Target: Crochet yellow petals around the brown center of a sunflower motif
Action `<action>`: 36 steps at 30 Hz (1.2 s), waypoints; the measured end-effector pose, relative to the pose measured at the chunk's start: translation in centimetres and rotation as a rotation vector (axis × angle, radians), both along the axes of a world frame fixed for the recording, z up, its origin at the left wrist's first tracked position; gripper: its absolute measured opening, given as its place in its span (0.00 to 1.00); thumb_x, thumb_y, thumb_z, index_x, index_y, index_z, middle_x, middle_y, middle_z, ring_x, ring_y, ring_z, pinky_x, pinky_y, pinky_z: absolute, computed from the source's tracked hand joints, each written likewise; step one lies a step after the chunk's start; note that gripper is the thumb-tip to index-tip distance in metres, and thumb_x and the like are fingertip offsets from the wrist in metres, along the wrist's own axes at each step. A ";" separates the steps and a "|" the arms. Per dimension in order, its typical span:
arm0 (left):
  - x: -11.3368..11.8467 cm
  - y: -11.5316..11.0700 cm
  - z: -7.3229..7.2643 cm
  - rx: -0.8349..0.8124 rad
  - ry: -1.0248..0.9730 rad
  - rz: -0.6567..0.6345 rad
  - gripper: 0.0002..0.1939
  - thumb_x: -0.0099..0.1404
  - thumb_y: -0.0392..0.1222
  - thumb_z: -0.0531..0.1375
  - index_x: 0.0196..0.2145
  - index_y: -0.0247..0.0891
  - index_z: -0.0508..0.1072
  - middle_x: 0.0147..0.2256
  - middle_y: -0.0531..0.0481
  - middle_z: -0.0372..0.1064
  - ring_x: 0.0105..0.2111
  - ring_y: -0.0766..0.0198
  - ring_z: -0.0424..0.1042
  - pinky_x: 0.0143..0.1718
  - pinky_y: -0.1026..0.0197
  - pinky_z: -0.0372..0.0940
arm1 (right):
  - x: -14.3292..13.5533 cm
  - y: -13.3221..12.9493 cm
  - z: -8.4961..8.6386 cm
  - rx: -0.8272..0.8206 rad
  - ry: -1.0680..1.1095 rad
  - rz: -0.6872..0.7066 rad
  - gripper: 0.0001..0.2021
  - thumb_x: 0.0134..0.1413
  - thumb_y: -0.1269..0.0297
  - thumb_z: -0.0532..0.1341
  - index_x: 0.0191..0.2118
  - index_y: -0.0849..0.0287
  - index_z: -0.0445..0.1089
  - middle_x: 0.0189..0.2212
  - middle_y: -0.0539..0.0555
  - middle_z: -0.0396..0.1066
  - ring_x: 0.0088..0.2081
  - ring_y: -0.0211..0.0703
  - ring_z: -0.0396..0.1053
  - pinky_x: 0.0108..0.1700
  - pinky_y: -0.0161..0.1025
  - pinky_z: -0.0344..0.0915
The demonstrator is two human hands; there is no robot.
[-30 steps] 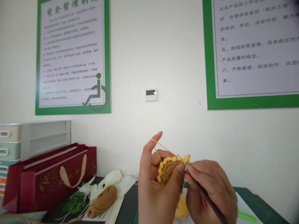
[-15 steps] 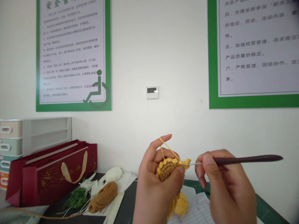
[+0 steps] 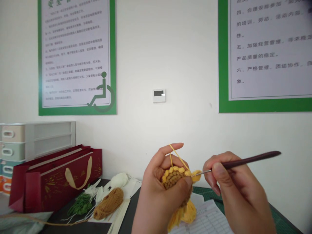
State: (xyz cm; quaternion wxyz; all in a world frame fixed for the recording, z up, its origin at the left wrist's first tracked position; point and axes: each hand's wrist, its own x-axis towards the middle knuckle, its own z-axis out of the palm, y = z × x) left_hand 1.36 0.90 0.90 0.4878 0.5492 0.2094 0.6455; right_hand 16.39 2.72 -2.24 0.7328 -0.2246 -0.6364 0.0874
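— What stands around the hands?
— To the left, red bags (image 3: 55, 188) in front of drawers (image 3: 13, 151); nearer, green yarn (image 3: 81, 204), a brown skein (image 3: 108, 203) and a white ball (image 3: 119, 180). A yellow ball (image 3: 189, 212) lies low between the hands, by some papers (image 3: 207, 213), with a mat (image 3: 282, 221) beyond.
— Anything blocked?
— The left hand (image 3: 161, 191) has its thumb across the piece (image 3: 174, 178), hiding part of it. The right hand (image 3: 236, 190) covers some mat and paper. Both posters (image 3: 73, 65) run out of view, and I can't make out the hook's (image 3: 251, 160) tip.
— And the grip?
— The left pinches the piece between thumb and fingers, a yellow strand (image 3: 179, 157) over its raised index finger. The right pinches the hook, whose metal shaft meets the piece's right edge, just beside the left thumb.
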 end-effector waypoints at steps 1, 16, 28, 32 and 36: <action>-0.2 0.1 0.0 -0.007 -0.002 -0.031 0.27 0.54 0.34 0.73 0.52 0.40 0.76 0.30 0.53 0.70 0.25 0.70 0.63 0.27 0.66 0.58 | 0.0 0.2 0.1 -0.023 0.045 0.087 0.10 0.68 0.61 0.59 0.33 0.56 0.69 0.21 0.46 0.64 0.20 0.33 0.61 0.20 0.29 0.60; -0.9 0.6 -0.3 -0.083 -0.093 -0.322 0.37 0.54 0.32 0.75 0.61 0.44 0.72 0.34 0.52 0.72 0.30 0.65 0.69 0.33 0.62 0.64 | -0.8 1.5 -0.1 -0.118 0.130 0.541 0.08 0.66 0.61 0.61 0.34 0.56 0.70 0.29 0.49 0.64 0.28 0.35 0.63 0.31 0.31 0.65; -1.2 1.3 -1.2 -0.011 -0.132 -0.499 0.46 0.56 0.38 0.75 0.68 0.51 0.63 0.38 0.51 0.68 0.34 0.63 0.69 0.39 0.60 0.63 | -0.6 1.8 -0.8 -0.040 0.011 0.676 0.05 0.69 0.58 0.60 0.42 0.49 0.73 0.38 0.50 0.72 0.41 0.40 0.70 0.44 0.38 0.69; -0.9 1.0 -1.0 -0.047 -0.120 -0.458 0.35 0.65 0.44 0.70 0.67 0.45 0.65 0.36 0.50 0.68 0.35 0.62 0.68 0.39 0.60 0.63 | -0.1 1.6 -0.5 -0.009 -0.014 0.626 0.05 0.67 0.57 0.62 0.41 0.49 0.75 0.36 0.50 0.72 0.39 0.40 0.69 0.42 0.38 0.67; -0.7 0.8 -0.8 -0.104 -0.126 -0.468 0.35 0.64 0.31 0.68 0.66 0.44 0.66 0.34 0.51 0.69 0.33 0.65 0.69 0.38 0.61 0.63 | 0.0 1.8 -0.3 0.010 -0.032 0.683 0.05 0.66 0.57 0.63 0.40 0.48 0.76 0.35 0.50 0.72 0.38 0.40 0.68 0.42 0.40 0.66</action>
